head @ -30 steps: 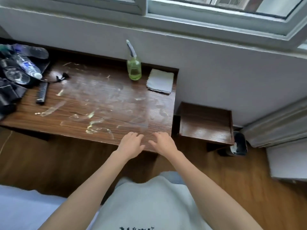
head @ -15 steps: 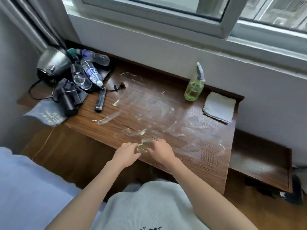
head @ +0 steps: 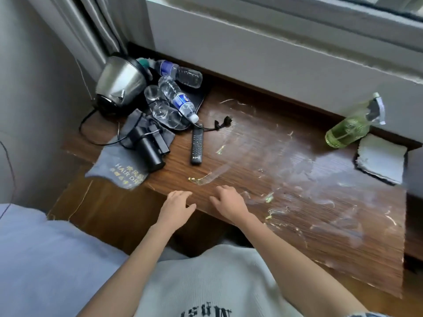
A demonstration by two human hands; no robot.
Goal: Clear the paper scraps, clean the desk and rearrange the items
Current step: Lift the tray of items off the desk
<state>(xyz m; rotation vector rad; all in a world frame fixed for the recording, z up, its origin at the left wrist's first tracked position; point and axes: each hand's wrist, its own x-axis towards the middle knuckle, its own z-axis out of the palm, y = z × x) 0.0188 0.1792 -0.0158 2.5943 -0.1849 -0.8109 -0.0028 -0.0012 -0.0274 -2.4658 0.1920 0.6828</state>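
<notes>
Scraps (head: pixel 201 178) were yet to be picked off the desk's (head: pixel 320 236) front edge, so pinching looked next, with left hand (head: pixel 176 205) and right hand (head: pixel 229 202) spread, empty.

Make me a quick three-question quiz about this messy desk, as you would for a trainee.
1. True or false: the spray bottle stands beside the folded white cloth.
2. Which lies nearest the left hand? A) the remote control B) the kettle C) the spray bottle
3. Fill in: both the left hand and the right hand are at the desk's front edge with fingers holding ______.

Key
1. True: both sit at the desk's far right end.
2. A: the remote lies just beyond the hands; the kettle is in the far left corner.
3. Nothing: the fingers are relaxed, with the scraps ungathered.
</notes>
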